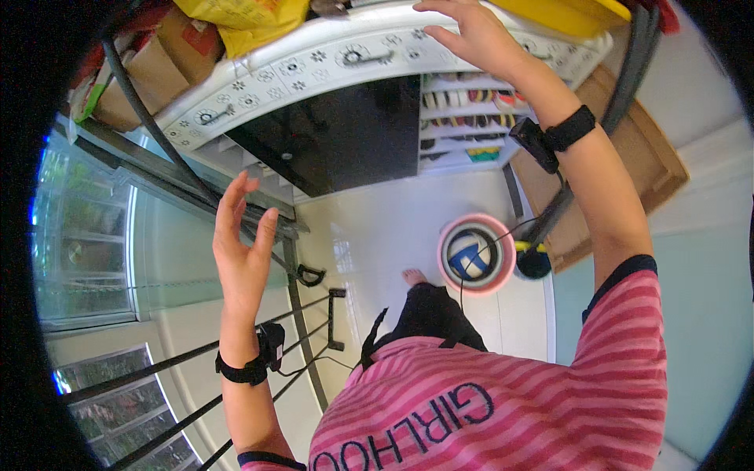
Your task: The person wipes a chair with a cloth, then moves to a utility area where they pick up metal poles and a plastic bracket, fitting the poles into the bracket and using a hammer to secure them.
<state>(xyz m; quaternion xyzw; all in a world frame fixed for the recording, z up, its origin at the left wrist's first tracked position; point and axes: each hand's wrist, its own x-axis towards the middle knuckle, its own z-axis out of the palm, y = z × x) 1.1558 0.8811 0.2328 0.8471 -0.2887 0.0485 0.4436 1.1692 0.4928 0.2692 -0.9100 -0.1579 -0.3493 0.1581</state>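
Note:
My left hand (245,250) is raised at the left, its thumb apart from the curved fingers, and holds nothing. Behind it runs a dark metal rack frame (169,147). My right hand (471,38) reaches forward over the white cabinet (326,63), which has drawers patterned with flowers and keys. Its thumb and fingers are spread with nothing between them; whether it touches the cabinet top I cannot tell. A yellow plastic bag (247,22) lies on the cabinet's left part, and a yellow object (569,16) lies beyond my right hand.
Below the drawers, shelves hold several shoes (471,100) beside a dark panel (338,133). A pink bucket (444,271) with a blue and white ball (471,255) stands on the floor. Cardboard boxes (157,71) sit at far left; a brown board (636,157) leans at right.

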